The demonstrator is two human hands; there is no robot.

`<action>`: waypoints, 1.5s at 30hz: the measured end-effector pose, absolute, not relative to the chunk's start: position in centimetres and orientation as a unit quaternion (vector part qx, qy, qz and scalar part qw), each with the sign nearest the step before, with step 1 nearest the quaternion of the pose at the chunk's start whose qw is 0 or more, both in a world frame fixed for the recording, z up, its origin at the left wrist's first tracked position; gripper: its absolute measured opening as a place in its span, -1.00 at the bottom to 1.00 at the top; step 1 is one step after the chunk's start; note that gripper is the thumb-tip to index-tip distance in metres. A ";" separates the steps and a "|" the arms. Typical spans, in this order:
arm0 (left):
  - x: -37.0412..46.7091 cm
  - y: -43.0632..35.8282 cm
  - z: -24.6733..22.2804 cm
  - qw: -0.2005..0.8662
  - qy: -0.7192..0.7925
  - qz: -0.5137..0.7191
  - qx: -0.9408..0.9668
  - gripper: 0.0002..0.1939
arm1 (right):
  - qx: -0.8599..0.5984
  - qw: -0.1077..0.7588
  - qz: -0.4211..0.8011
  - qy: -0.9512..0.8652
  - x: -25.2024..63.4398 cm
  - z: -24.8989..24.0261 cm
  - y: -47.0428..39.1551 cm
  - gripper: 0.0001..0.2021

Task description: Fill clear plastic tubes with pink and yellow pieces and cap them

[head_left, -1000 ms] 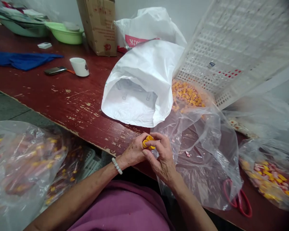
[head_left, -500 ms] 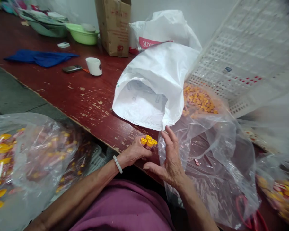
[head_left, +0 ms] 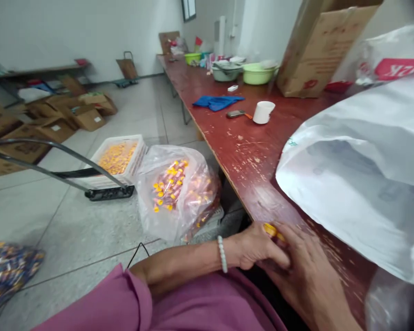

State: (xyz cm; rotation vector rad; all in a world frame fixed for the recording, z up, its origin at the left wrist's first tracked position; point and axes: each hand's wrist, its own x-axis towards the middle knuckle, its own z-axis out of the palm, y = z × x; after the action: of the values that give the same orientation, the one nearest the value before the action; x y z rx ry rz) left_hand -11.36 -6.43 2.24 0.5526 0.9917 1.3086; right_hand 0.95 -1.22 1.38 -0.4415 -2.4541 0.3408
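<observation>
My left hand (head_left: 257, 248), with a pale bead bracelet (head_left: 222, 253) at the wrist, is closed around a small bunch of yellow-capped tubes (head_left: 270, 229) by the table edge. Only a couple of caps show between my hands; the rest of the bunch is covered. My right hand (head_left: 308, 264) presses against the bunch from the other side, its fingers curled over it and meeting my left hand. Right of my hands, a large white sack (head_left: 331, 211) lies on the red table (head_left: 241, 156) with its mouth facing me.
Beside the table, a clear bag (head_left: 158, 225) of yellow-capped tubes stands on the floor. Behind it are a white crate (head_left: 141, 156) of orange-yellow pieces and a trolley handle (head_left: 55, 147). A white cup (head_left: 263, 113), phone (head_left: 235, 114), blue cloth (head_left: 217, 102) and cardboard box (head_left: 307, 59) rest on the table.
The view has swung left, showing more floor. My right hand, apart with fingers spread before, has come against the tubes and my left hand. My left hand keeps its hold.
</observation>
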 end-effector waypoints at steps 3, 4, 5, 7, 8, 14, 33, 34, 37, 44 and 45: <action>-18.0 -9.6 3.7 0.478 0.562 0.609 0.290 -0.71 | -0.163 0.307 0.181 -0.920 -2.0 2.1 -1.7 -0.09; -20.7 -10.7 3.9 0.405 0.617 0.615 0.279 -0.73 | -0.165 0.302 0.202 -0.917 -2.8 2.2 -1.8 -0.10; -23.3 -11.7 4.0 0.329 0.660 0.619 0.270 -0.75 | -0.166 0.294 0.229 -0.913 -3.4 2.2 -1.7 -0.14; -28.4 -13.5 3.5 0.207 0.714 0.627 0.233 -0.76 | -0.171 0.265 0.305 -0.899 -4.8 1.9 -1.5 -0.29; -30.6 -14.3 2.9 0.173 0.734 0.621 0.214 -0.75 | -0.176 0.247 0.352 -0.885 -5.6 1.6 -1.4 -0.36; -36.5 -16.9 -2.1 0.184 0.771 0.588 0.160 -0.65 | -0.208 0.171 0.561 -0.783 -13.2 -1.2 -2.2 -0.39; -36.8 -29.5 -7.9 0.195 0.846 0.484 -0.106 0.00 | -0.346 0.023 0.441 -0.828 -25.0 -5.3 -5.4 0.17; -36.5 -29.3 -8.6 0.206 0.823 0.519 -0.108 -0.06 | -0.348 0.024 0.460 -0.817 -25.1 -5.7 -5.4 0.18; -36.5 -28.2 -9.4 0.169 0.756 0.626 -0.089 -0.35 | -0.345 0.053 0.507 -0.788 -25.3 -6.1 -5.5 0.21; -39.6 -27.1 -5.1 0.055 0.693 0.713 -0.087 -0.64 | -0.301 0.171 0.595 -0.725 -24.9 -4.7 -5.5 -0.04; -40.1 -26.8 -4.2 0.045 0.684 0.723 -0.087 -0.64 | -0.311 0.180 0.612 -0.704 -24.8 -4.4 -5.1 -0.07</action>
State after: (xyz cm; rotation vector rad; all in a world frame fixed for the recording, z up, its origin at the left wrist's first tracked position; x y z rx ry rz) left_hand -40.15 -26.83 -4.21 -0.2668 2.0891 2.2085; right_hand -24.82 -5.09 -4.41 -0.8780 -1.9906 1.7308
